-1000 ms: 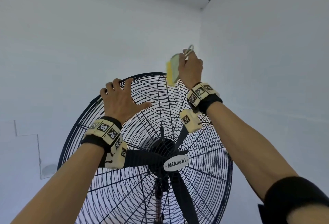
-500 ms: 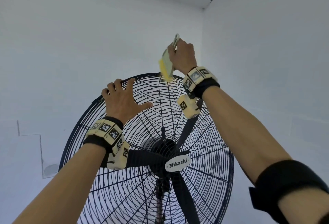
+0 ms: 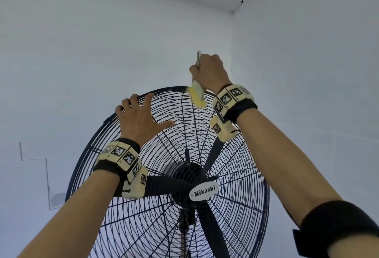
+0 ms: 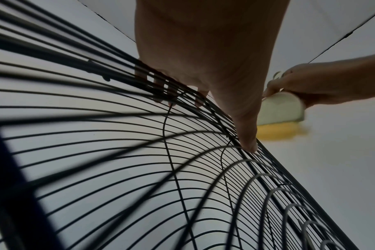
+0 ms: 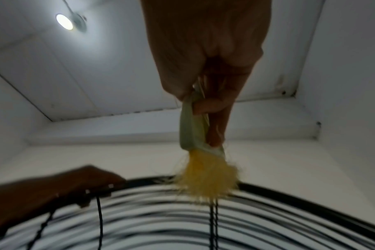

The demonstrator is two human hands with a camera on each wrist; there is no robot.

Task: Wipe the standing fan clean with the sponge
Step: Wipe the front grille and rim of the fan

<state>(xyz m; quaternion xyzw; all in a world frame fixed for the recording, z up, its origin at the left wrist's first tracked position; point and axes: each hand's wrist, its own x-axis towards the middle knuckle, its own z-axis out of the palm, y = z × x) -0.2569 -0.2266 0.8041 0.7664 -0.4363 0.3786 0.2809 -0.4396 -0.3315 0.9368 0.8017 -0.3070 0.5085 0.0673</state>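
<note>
The standing fan point(image 3: 242, 206) is black with a round wire grille and a "Mikachi" badge point(image 3: 204, 192) at its hub. My left hand point(image 3: 139, 118) holds the grille's upper left rim; its fingers hook over the rim wires point(image 4: 161, 91) and the thumb lies spread on the grille. My right hand point(image 3: 209, 71) grips the pale green handle of the sponge point(image 3: 196, 95), held nearly upright. Its yellow head point(image 5: 206, 179) touches the top rim point(image 5: 289, 194) of the grille. The sponge point(image 4: 280, 118) also shows beyond the left thumb.
Dark blades point(image 3: 213, 233) and the motor hub point(image 3: 188, 177) sit behind the grille. White walls meet in a corner point(image 3: 232, 57) behind the fan. Overhead are a white ceiling and a lit lamp point(image 5: 64, 22).
My right hand lifted the sponge slightly up and left, then brought it down onto the top of the grille with the handle more upright. My left hand stayed on the rim.
</note>
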